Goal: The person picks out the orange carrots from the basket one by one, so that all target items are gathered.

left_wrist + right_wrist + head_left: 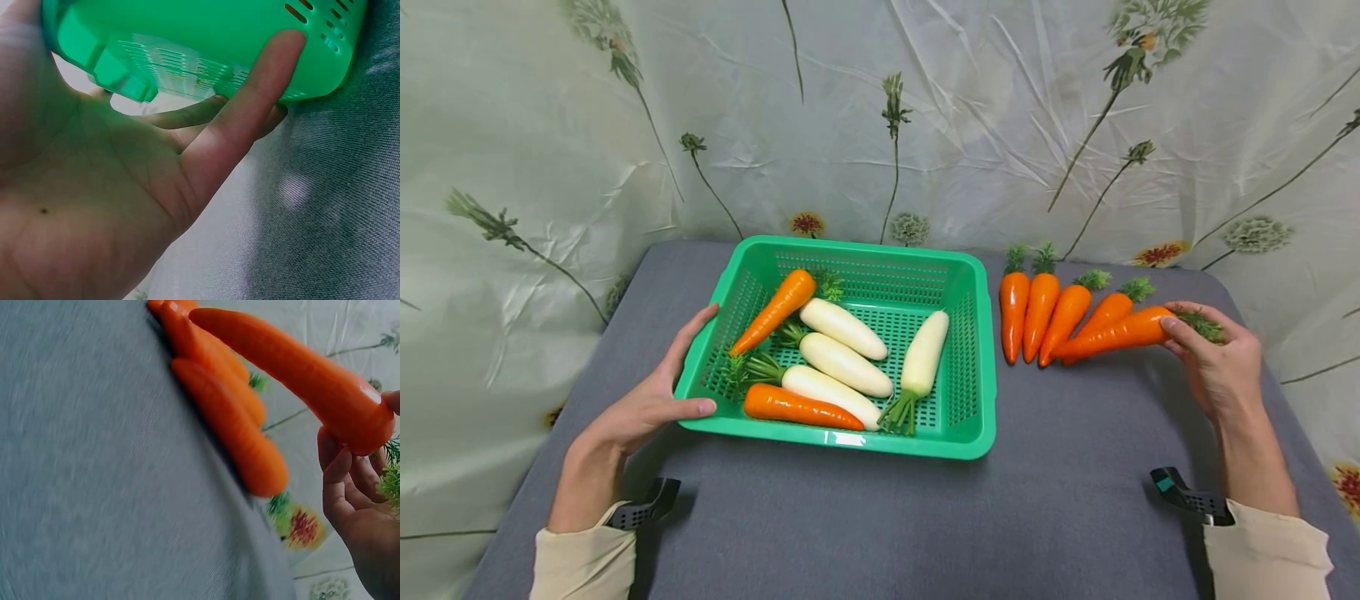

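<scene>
My right hand (1217, 367) pinches an orange carrot (1123, 329) near its leafy end, thumb on top and fingers beneath. In the right wrist view this carrot (300, 369) is raised off the cloth, its tip over other carrots (231, 431). Several carrots (1043, 312) lie side by side to the right of a green plastic basket (850, 446). Spread along the basket's left end, my left hand (640, 408) has its thumb at the near corner. The left wrist view shows fairly straight fingers (250, 94) against the basket's outer wall (187, 25).
Inside the basket lie several white radishes (846, 364), an orange carrot (778, 308) at the back left and another carrot (801, 407) along the front. Grey cloth (910, 533) covers the table. A flower-patterned curtain (820, 125) hangs behind its far edge.
</scene>
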### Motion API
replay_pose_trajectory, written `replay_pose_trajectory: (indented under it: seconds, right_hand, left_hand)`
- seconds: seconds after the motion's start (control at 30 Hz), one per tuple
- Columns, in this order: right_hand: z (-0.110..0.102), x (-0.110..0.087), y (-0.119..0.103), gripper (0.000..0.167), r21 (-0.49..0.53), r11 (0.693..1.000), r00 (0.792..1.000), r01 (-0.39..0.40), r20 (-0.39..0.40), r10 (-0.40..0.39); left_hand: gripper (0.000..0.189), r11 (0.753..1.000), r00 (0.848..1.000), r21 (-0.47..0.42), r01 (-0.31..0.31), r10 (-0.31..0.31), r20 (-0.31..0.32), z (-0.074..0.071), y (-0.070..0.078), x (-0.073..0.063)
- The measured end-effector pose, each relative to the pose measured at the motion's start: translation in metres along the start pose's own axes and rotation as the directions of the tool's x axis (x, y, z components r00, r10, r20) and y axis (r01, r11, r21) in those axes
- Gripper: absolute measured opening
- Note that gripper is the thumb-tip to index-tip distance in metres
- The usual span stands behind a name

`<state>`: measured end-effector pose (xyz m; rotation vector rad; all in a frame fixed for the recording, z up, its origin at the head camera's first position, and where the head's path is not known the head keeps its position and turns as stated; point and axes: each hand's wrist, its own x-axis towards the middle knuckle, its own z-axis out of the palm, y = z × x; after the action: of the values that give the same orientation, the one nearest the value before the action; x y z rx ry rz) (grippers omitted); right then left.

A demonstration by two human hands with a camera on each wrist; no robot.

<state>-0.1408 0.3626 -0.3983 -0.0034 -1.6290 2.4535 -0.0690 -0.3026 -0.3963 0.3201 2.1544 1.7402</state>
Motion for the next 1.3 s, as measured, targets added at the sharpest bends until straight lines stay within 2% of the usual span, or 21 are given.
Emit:
replay_pose_trajectory:
  seconds: [0.3,0.47,0.6,0.7,0.8,0.87,0.93,1.1,1.2,1.3]
  right_hand:
    - [-0.026,0.01,-0.002,0.026,-0.066,0.988,0.99,-0.138,0.023,0.14]
    - [-0.039,0.015,-0.005,0.027,-0.176,0.961,0.973,-0.213,0.045,0.224]
    - [-0.045,0.021,-0.004,0.024,-0.28,0.927,0.964,-0.251,0.016,0.267]
    - [-0.047,0.024,0.0,0.024,-0.344,0.908,0.968,-0.239,-0.012,0.251]
    - [-0.046,0.026,0.004,0.033,-0.367,0.912,0.982,-0.182,-0.025,0.186]
    - [-0.045,0.027,0.007,0.041,-0.355,0.922,0.988,-0.153,-0.028,0.153]
    - [-0.044,0.027,0.009,0.049,-0.369,0.918,0.99,-0.141,-0.043,0.134]
    - [-0.042,0.027,0.009,0.059,-0.465,0.869,0.985,-0.171,-0.096,0.142]
    - [-0.042,0.025,0.011,0.07,-0.489,0.856,0.985,-0.169,-0.096,0.14]
    - [-0.043,0.024,0.013,0.079,-0.472,0.868,0.988,-0.155,-0.071,0.138]
  left_hand:
    - [0.109,1.0,1.0,0.016,0.019,-0.019,-0.003,-0.001,0.002,0.0]
    - [0.109,1.0,1.0,0.011,0.021,-0.021,0.001,-0.001,0.002,0.001]
    - [0.109,1.0,1.0,0.004,0.018,-0.018,0.001,0.0,0.002,0.0]
    - [0.109,1.0,1.0,0.0,0.015,-0.015,-0.003,0.0,0.002,0.0]
    - [0.109,1.0,1.0,0.005,0.016,-0.016,-0.005,0.0,0.001,0.0]
    - [0.109,1.0,1.0,0.012,0.02,-0.02,-0.008,0.0,0.001,0.0]
    - [0.108,1.0,1.0,0.016,0.024,-0.024,-0.012,0.0,0.001,0.001]
    - [0.109,1.0,1.0,0.012,0.024,-0.024,-0.017,0.0,0.001,0.001]
    - [0.109,1.0,1.0,0.007,0.021,-0.021,-0.018,0.0,0.0,0.001]
    - [0.109,1.0,1.0,0.005,0.019,-0.019,-0.017,-0.001,0.0,0.0]
